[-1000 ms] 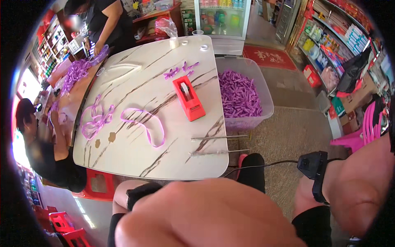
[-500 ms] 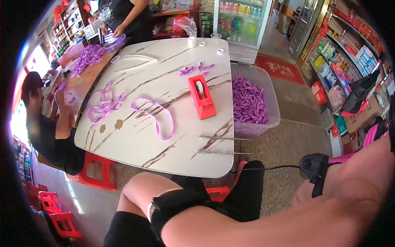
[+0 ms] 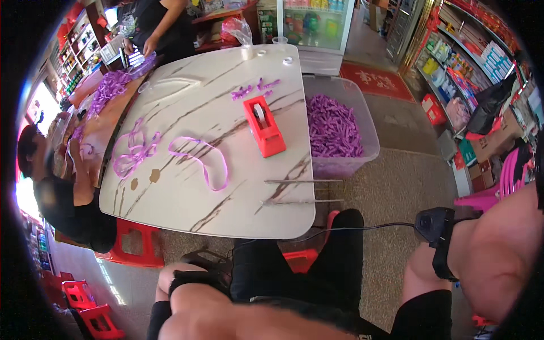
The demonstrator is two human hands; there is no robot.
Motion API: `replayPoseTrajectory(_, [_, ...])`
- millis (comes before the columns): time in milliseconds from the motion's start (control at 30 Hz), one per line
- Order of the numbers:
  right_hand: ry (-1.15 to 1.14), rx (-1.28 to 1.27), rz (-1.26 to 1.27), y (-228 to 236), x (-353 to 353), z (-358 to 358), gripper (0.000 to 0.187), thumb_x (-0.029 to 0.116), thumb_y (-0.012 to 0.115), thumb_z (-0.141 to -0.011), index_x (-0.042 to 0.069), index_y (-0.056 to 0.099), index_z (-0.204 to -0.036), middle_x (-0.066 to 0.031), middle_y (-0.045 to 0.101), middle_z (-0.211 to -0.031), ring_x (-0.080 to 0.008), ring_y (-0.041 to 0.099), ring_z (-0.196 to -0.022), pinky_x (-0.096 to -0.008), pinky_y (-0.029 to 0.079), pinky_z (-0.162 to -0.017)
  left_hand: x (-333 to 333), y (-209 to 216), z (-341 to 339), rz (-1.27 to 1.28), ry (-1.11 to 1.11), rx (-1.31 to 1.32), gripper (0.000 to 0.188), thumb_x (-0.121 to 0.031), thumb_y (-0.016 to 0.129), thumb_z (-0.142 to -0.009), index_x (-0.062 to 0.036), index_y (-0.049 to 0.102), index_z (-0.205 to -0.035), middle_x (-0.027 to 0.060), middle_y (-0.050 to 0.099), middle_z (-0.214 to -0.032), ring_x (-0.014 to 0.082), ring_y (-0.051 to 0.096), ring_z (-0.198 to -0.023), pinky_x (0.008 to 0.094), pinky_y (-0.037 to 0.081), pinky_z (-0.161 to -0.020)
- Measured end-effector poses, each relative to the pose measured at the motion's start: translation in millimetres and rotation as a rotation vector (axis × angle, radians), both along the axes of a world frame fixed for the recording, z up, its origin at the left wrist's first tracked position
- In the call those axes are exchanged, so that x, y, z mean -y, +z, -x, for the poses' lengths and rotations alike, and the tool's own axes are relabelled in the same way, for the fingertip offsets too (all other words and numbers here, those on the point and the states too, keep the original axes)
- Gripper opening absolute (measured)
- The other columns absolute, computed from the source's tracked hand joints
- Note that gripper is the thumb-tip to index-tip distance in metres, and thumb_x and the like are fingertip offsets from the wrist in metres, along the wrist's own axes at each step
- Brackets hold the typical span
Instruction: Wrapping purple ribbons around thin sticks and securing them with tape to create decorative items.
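Observation:
Both my arms are bent back towards the camera, close and blurred. My left hand is at the lower edge, beyond a black wrist strap; its fingers cannot be made out. My right hand is at the lower right, beyond a strapped black device with a cable; its fingers are hidden too. Neither touches the marble-patterned table. On it lie a looped pink-purple ribbon, a tangled ribbon, a red tape dispenser, small purple folded pieces and two thin metal rods.
A clear tub of purple pieces stands against the table's right side. One person sits at the left beside a wooden table; another stands behind. Red stools, a fridge and loaded shelves surround us.
My left forearm has dropped lower and drawn back from the right side. The right arm has shifted slightly. The whole view has moved a little; the things on the table stay put.

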State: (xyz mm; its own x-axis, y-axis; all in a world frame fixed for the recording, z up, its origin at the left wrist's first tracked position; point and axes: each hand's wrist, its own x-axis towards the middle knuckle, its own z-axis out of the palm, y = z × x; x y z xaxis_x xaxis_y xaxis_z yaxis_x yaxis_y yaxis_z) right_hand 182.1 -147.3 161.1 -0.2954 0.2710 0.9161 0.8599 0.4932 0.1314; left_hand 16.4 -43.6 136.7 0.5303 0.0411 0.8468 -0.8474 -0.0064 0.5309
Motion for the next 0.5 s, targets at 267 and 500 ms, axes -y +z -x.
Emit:
replayPoseTrajectory(267, [-0.009,-0.049,0.005,9.6,-19.6,21.2,0.046,0.036,0.052,-0.080,-0.005,0.051,-0.102,-0.0185,0.052,-0.095,-0.0280,0.049,-0.088,-0.0359,0.039,-0.074,3.4,-3.6,3.7,0.031,-0.003,-0.030,0.021,-0.018,0.052,-0.084,0.0003,0.061,-0.080,0.0106,0.058,-0.066,0.0231,0.056,-0.058,0.0325,0.042,-0.048])
replayPoseTrajectory(500, [-0.018,-0.057,-0.024,14.7,-26.2,33.7,0.047,0.037,0.051,-0.080,-0.005,0.051,-0.102,-0.0185,0.052,-0.095,-0.0282,0.049,-0.089,-0.0362,0.040,-0.074,5.4,1.8,8.2,0.025,-0.008,-0.020,0.021,-0.018,0.052,-0.084,-0.0001,0.060,-0.080,0.0102,0.058,-0.066,0.0233,0.056,-0.058,0.0327,0.042,-0.049])
